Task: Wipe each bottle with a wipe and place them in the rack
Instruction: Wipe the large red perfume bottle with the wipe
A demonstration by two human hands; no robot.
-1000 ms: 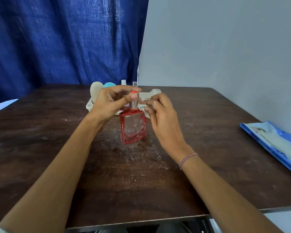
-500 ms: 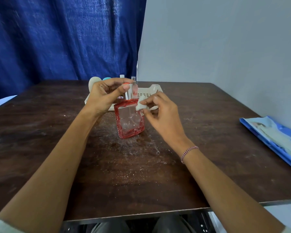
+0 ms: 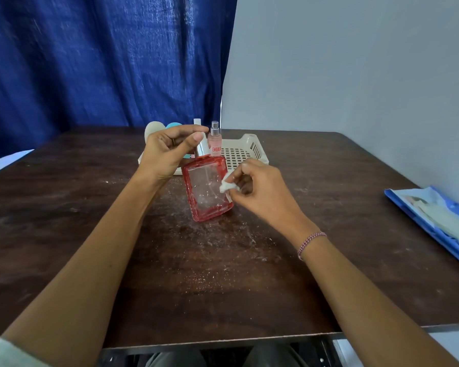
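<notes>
Steadying the tilted red bottle (image 3: 208,189) on the table (image 3: 223,287) just in front of the rack (image 3: 245,152), the left hand (image 3: 170,152) pinches its silver neck so the right hand (image 3: 260,189), fingers closed on a crumpled wipe (image 3: 227,185), can rub its right edge.

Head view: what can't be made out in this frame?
All head view.
- red bottle: top covered by the left hand.
- rack: left part hidden behind that hand and bottle; cream and teal items there unidentifiable.
- pink spray bottle: label partly hidden by the red bottle.
- wipe: bunched in the right hand, extent unclear.
- blue packet: cut by the right edge.
</notes>
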